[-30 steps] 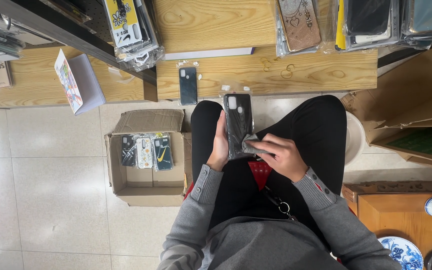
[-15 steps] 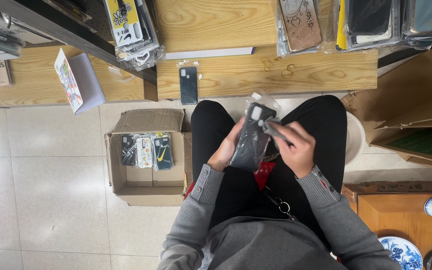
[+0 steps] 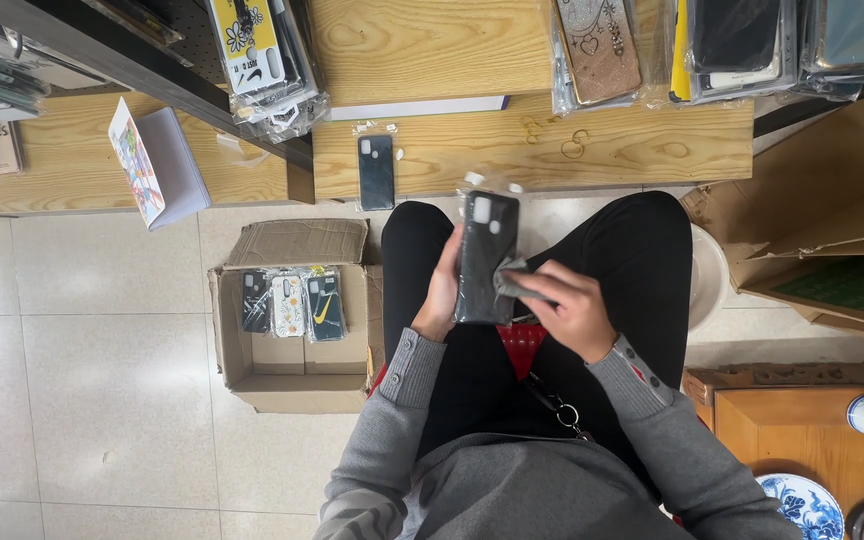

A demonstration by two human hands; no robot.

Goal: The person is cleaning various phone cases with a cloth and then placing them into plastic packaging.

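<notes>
I sit with black-trousered knees under a wooden shelf. My left hand [image 3: 441,292] grips a black phone case [image 3: 484,258] in a clear plastic sleeve, held upright over my lap by its left edge. My right hand [image 3: 570,310] presses a small grey cloth [image 3: 510,285] against the case's lower right side. Another dark phone case [image 3: 376,171] in a clear sleeve lies flat on the wooden shelf [image 3: 632,150] just beyond my knees.
An open cardboard box [image 3: 294,370] on the tiled floor to my left holds three bagged cases. Bundles of packaged cases [image 3: 267,65] hang above the shelf. Cardboard cartons [image 3: 822,230] and blue-and-white china [image 3: 808,505] sit at my right.
The case was tilted to the right half a second ago; now it stands upright again. My right hand with the cloth has come down from the case's top to its lower right side.
</notes>
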